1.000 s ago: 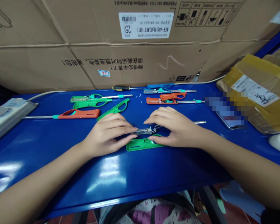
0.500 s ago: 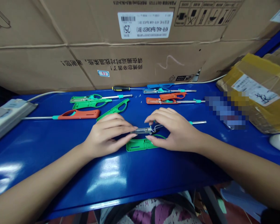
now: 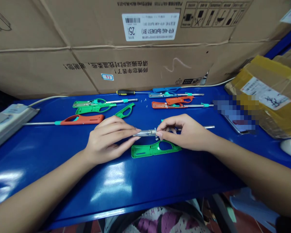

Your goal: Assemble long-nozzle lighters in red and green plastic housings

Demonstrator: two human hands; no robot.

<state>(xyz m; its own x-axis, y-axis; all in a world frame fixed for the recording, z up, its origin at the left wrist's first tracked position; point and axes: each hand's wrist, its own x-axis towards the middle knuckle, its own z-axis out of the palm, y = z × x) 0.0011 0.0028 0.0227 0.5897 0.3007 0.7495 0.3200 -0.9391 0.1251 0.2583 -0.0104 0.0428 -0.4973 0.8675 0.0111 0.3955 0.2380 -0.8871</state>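
Observation:
My left hand [image 3: 109,137] and my right hand [image 3: 181,131] pinch the two ends of a small clear tube [image 3: 145,133] with thin wires, held just above the blue table [image 3: 111,181]. A metal rod [image 3: 207,127] sticks out to the right behind my right hand. Directly below the tube lies an open green plastic handle shell [image 3: 155,149]. Another green handle half [image 3: 124,110] lies just beyond my left hand.
Assembled long lighters lie farther back: an orange one [image 3: 81,119], a green one [image 3: 94,103], an orange and a blue one [image 3: 177,100]. A black-handled screwdriver [image 3: 126,92] lies by the cardboard boxes [image 3: 135,55]. A power strip [image 3: 7,118] is at left, a taped parcel [image 3: 269,94] at right.
Both hands lifted the clear tube a little off the green shell; my right hand shifted up and right, uncovering the shell's loop end.

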